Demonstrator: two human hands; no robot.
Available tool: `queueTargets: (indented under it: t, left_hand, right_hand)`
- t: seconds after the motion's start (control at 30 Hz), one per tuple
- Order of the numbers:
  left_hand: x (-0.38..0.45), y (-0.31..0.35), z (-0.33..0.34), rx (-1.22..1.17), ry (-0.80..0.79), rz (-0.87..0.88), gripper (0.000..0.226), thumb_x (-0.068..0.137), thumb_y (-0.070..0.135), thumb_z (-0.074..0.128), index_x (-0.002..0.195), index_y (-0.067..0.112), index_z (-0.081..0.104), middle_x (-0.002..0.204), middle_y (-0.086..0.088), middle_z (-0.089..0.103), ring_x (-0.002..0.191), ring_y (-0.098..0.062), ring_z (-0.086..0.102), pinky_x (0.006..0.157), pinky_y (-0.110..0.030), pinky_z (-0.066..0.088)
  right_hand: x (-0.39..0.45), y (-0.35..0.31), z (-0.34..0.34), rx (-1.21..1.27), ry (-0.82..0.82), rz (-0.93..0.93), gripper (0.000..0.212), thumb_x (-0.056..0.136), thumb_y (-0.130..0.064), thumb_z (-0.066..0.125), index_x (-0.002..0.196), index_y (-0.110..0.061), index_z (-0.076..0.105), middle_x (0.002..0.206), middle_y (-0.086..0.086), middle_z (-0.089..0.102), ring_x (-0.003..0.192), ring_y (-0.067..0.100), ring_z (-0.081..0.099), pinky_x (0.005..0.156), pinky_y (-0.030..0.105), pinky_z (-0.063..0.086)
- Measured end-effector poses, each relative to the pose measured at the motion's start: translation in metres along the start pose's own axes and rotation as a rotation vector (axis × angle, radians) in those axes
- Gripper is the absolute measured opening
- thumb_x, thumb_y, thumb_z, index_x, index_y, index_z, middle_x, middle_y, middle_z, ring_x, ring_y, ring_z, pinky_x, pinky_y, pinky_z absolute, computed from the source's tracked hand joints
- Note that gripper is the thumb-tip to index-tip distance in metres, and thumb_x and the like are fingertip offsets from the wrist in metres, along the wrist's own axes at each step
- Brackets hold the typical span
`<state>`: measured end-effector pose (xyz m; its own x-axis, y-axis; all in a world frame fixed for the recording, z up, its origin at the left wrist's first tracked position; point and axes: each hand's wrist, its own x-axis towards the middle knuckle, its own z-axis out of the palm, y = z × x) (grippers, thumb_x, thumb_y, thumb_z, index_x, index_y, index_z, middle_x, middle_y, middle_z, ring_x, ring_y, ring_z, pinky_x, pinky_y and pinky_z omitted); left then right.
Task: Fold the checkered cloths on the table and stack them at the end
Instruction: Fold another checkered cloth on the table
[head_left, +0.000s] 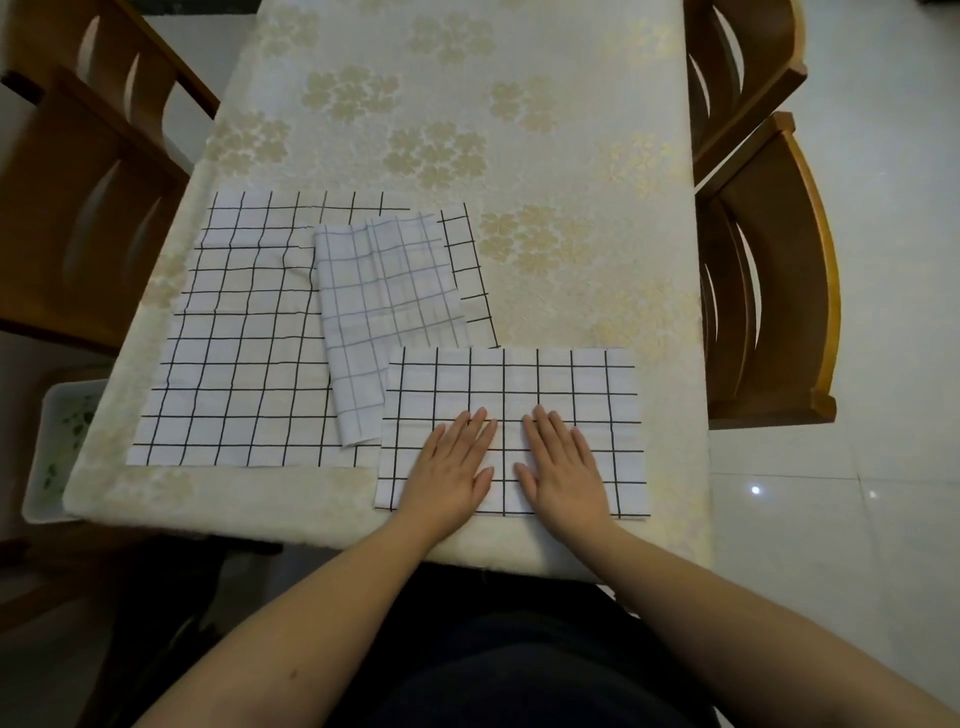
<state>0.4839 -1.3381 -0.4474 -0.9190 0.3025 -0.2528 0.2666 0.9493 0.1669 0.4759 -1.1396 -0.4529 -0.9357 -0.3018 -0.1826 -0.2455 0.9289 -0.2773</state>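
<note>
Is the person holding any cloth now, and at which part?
Nothing is held. The left hand and the right hand lie flat, fingers straight, on the middle of the folded cloth.

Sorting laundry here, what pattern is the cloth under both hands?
White with a black grid, folded cloth, head view.

Table (519, 104) covered by cream cloth with pale gold flower print. Two wooden chairs (78, 208) at left side, two wooden chairs (769, 260) at right side, backs near table edge. White bin (57, 447) on floor by near-left table corner, green scraps inside. Floor (883, 312) of glossy light tiles
</note>
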Motion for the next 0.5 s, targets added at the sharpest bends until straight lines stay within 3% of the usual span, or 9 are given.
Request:
queueTargets:
  t: [0.23, 0.5]
  left_hand:
    - [-0.011, -0.022, -0.006, 0.038, -0.042, -0.008, 0.074, 0.093, 0.066, 0.021, 0.155, 0.033, -0.003, 0.163, 0.007, -0.008, 0.150, -0.015, -0.008, 0.120, -0.046, -0.002]
    - [-0.024, -0.051, -0.010, 0.071, -0.063, -0.032, 0.089, 0.084, 0.081, 0.022, 0.155, 0.033, 0.000, 0.163, 0.005, -0.008, 0.150, -0.017, -0.008, 0.120, -0.047, 0.002]
  right_hand:
    - [-0.033, 0.042, -0.007, -0.066, -0.014, 0.117, 0.065, 0.099, -0.053, 0.021, 0.156, -0.025, 0.008, 0.164, -0.001, 0.005, 0.151, 0.015, 0.001, 0.121, 0.041, 0.005]
    - [-0.050, 0.070, -0.019, -0.072, -0.070, 0.173, 0.066, 0.095, -0.060, 0.003, 0.154, -0.031, -0.006, 0.163, -0.005, -0.010, 0.150, 0.014, -0.011, 0.121, 0.038, -0.004]
